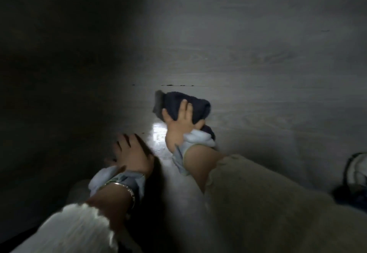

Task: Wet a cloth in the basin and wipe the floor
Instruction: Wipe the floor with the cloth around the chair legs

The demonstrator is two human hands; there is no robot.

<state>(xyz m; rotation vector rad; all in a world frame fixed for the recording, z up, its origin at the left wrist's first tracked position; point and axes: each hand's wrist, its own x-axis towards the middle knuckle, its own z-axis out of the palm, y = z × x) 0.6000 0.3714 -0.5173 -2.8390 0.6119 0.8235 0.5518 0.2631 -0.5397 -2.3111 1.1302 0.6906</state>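
Observation:
A dark, bunched cloth (195,103) lies on the grey wood-look floor (258,54) in the middle of the view. My right hand (178,125) presses down on it with spread fingers, the thumb on the cloth's left side. My left hand (132,153) rests flat on the floor to the left and nearer to me, fingers spread, holding nothing. Both wrists carry pale bands, and the left one also wears a bracelet. The basin is not in view.
A wet, shiny patch (158,133) glints on the floor between my hands. Dark specks (176,85) sit along a floor seam just beyond the cloth. The left side is in deep shadow. A dark-rimmed object with something white in it (357,175) sits at the right edge.

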